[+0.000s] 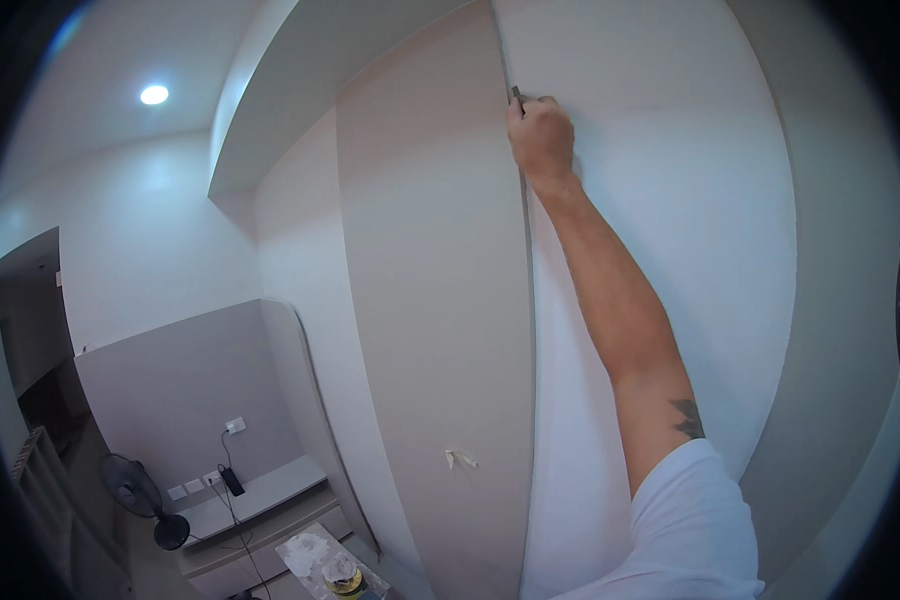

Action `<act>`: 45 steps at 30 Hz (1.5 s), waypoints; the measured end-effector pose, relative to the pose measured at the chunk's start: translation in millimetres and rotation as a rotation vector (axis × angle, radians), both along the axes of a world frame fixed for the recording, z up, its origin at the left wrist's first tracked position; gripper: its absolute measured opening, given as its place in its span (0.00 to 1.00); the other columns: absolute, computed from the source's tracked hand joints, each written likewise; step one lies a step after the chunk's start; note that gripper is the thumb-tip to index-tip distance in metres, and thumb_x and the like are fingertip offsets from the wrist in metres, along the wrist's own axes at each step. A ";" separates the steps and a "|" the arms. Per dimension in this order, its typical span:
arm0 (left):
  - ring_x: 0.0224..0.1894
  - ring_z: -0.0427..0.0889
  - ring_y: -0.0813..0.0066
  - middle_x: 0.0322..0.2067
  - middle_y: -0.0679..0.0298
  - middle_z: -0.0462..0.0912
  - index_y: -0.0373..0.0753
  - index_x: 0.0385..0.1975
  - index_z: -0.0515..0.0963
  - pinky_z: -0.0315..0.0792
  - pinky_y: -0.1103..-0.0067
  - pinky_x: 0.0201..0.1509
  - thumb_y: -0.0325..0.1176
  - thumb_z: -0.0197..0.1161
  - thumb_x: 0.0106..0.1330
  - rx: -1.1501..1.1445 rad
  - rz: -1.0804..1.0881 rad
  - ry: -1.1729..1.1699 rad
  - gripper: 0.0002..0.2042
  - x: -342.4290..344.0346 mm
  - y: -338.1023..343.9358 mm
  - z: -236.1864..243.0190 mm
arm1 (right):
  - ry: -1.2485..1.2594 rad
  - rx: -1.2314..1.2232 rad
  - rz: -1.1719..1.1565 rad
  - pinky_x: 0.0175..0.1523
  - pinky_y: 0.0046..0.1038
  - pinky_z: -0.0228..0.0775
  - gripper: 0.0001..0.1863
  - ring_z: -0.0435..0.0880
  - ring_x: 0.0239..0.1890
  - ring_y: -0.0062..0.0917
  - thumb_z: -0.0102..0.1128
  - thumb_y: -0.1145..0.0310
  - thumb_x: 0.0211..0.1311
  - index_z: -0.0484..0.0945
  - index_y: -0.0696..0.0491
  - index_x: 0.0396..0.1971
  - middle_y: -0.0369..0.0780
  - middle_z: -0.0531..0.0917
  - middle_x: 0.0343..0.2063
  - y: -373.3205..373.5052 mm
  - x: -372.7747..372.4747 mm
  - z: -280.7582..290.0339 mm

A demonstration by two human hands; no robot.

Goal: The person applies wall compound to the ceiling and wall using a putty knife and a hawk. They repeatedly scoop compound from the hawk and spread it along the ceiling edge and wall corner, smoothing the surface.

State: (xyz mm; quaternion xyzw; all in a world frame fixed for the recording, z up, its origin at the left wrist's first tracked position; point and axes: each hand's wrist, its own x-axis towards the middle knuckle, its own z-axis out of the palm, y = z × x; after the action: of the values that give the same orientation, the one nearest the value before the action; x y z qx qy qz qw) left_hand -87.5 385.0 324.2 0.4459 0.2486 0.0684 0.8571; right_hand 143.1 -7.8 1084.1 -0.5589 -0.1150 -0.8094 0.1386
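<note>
My right hand (542, 138) is raised high on the wall, its fingers closed on a small dark tool (516, 96). The tool is at the narrow vertical seam along the right edge of a beige wall panel (425, 280); whether it touches the seam I cannot tell. To the right of the seam is a white wall section (690, 250), in front of which my forearm and white sleeve extend. A small pale strip (458, 458), perhaps tape, sticks to the beige panel lower down. My left hand is not in view.
At the lower left are a grey shelf unit (250, 500), a black fan (130, 485) and a black power brick (232, 480) with cables. A small surface (298, 552) with crumpled plastic and a yellow container stands at the bottom centre. An overhead bulkhead (300, 60) juts out.
</note>
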 end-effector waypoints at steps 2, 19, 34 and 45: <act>0.68 0.74 0.59 0.69 0.51 0.75 0.27 0.71 0.70 0.66 0.68 0.75 0.45 0.59 0.79 -0.025 -0.021 -0.021 0.30 0.0 2.0 -0.6 | -0.062 -0.026 0.020 0.46 0.47 0.80 0.15 0.87 0.37 0.48 0.61 0.62 0.71 0.89 0.58 0.33 0.51 0.85 0.33 3.2 3.8 2.5; 0.67 0.75 0.61 0.68 0.53 0.76 0.28 0.70 0.70 0.66 0.68 0.74 0.47 0.58 0.79 -0.013 -0.095 0.027 0.30 0.3 -2.3 24.5 | -0.049 0.025 0.014 0.45 0.48 0.80 0.14 0.86 0.36 0.46 0.62 0.62 0.71 0.88 0.56 0.30 0.49 0.85 0.33 3.7 -15.0 2.4; 0.65 0.77 0.61 0.65 0.53 0.77 0.30 0.69 0.71 0.69 0.67 0.72 0.46 0.57 0.79 -0.029 -0.133 0.014 0.29 5.1 -9.4 32.8 | -0.201 -0.058 -0.038 0.43 0.40 0.82 0.09 0.86 0.39 0.40 0.69 0.65 0.65 0.88 0.56 0.34 0.44 0.85 0.33 15.4 -13.8 -23.5; 0.63 0.78 0.61 0.64 0.53 0.79 0.30 0.69 0.71 0.71 0.67 0.70 0.45 0.57 0.79 -0.025 -0.158 0.005 0.27 8.0 -11.5 37.8 | -0.109 -0.113 -0.039 0.41 0.40 0.81 0.08 0.86 0.40 0.38 0.72 0.64 0.62 0.90 0.52 0.36 0.41 0.85 0.32 37.2 -11.1 -32.9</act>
State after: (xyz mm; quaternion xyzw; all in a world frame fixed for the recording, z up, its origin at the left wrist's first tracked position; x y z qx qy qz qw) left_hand -79.5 373.5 362.0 0.4535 0.2157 -0.0040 0.8648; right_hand 132.0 29.4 1051.2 -0.5230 -0.1570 -0.8335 0.0844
